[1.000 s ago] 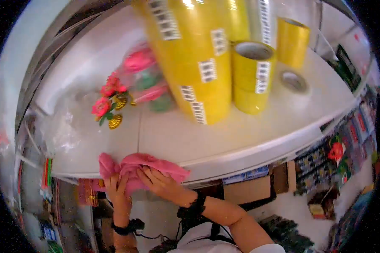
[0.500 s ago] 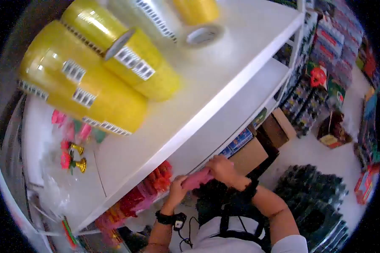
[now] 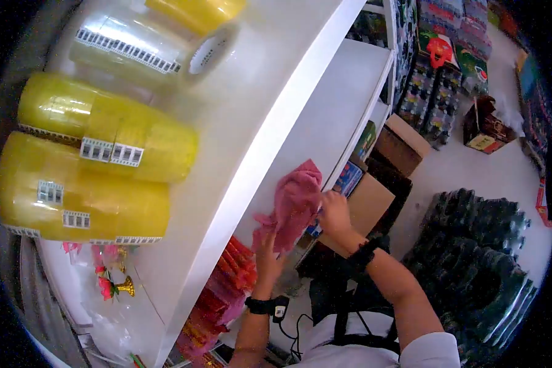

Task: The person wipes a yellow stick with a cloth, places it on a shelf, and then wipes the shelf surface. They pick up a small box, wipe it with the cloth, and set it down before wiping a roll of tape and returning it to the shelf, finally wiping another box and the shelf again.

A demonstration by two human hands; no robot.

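A crumpled pink cloth [image 3: 295, 199] hangs partly unfolded over the lower white shelf [image 3: 328, 110]. My left hand [image 3: 270, 259] grips its lower end, with the fingers partly hidden by the folds. At the cloth's right edge, my right hand [image 3: 335, 213] is closed on it with bent fingers. Both wrists wear black bands. Just left of my left hand, red and pink packaged goods [image 3: 227, 282] are stacked under the upper shelf.
Yellow tape rolls [image 3: 86, 184] and a clear roll [image 3: 129, 46] lie on the upper white shelf [image 3: 245, 153]. Open cardboard boxes [image 3: 371, 199] stand right of the shelving. Dark bundled goods [image 3: 472, 245] cover floor at right. Small artificial flowers [image 3: 107, 287] sit at lower left.
The pink cloth was bunched tightly between my hands; now it is opened out and raised over the lower shelf. My hands have moved up and right, and the view has shifted.
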